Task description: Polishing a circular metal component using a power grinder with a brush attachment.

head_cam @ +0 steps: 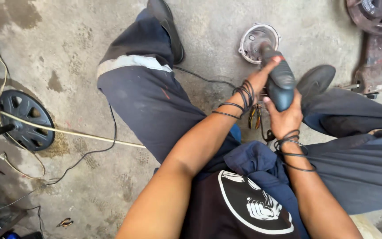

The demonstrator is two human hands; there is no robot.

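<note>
Two hands are gripping one power tool: I am watching my left hand [258, 80] and right hand [285, 118] clamping around the dark grinder [278, 79], which is pressing down into a round metal housing [256, 40] lying on the concrete floor [67, 53] between my shoes.
</note>
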